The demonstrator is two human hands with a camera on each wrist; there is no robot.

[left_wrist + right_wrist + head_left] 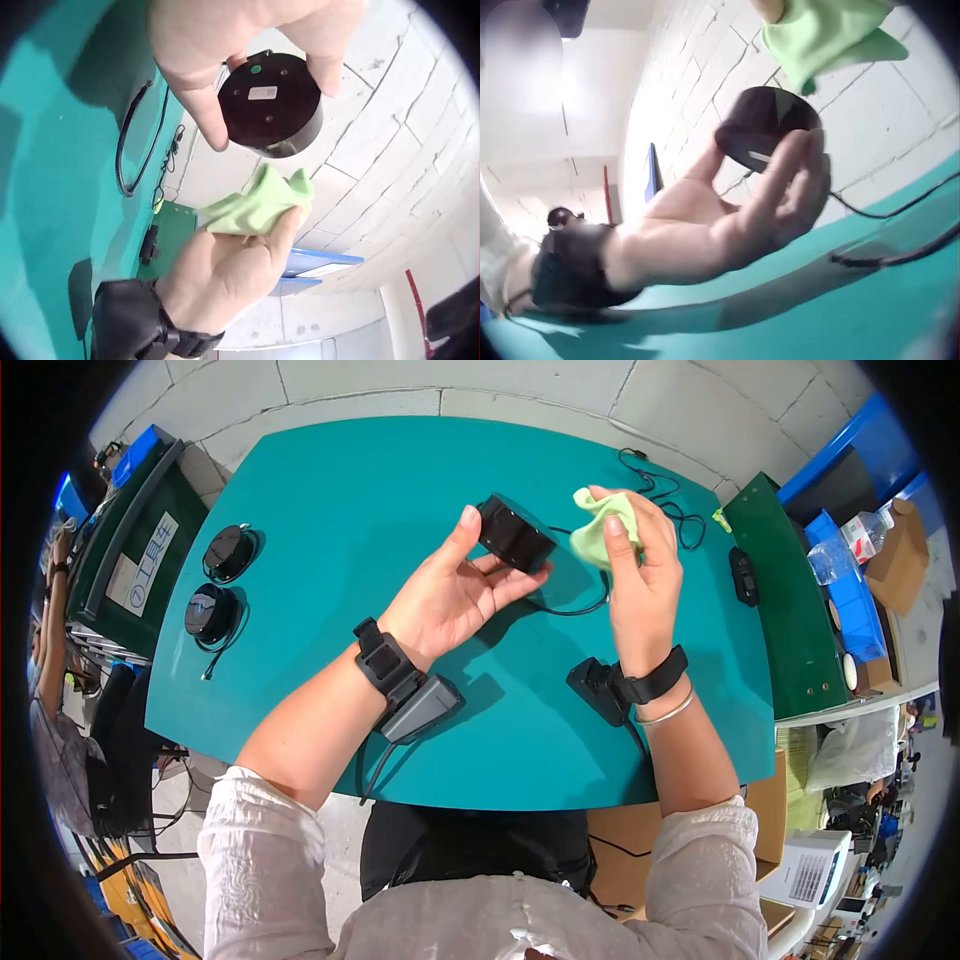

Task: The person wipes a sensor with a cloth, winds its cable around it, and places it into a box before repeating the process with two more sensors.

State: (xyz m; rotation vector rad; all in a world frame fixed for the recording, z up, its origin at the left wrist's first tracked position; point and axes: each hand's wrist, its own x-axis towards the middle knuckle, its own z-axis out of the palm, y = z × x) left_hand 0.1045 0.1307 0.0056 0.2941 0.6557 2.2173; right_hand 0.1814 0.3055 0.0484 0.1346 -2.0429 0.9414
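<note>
My left hand (pixel 440 598) grips a black cylindrical device (pixel 515 537) between thumb and fingers, above the table. A glossy band runs round its side, and a black cable trails from it. In the left wrist view its flat underside shows a white label (pixel 262 93), a green dot and several screw holes. Just to the right, my right hand (pixel 645 560) pinches a light green cloth (pixel 598 528) between thumb and fingers. The cloth (pixel 259 206) is bunched up and apart from the device in the left wrist view.
Two similar black devices (pixel 229 553) with cables lie on the left of the green table (pixel 350 490). A thin black cable (pixel 668 495) lies at the back right, near a small black object (pixel 743 576). A dark green crate (pixel 130 560) stands left; a green panel (pixel 785 615) borders the right.
</note>
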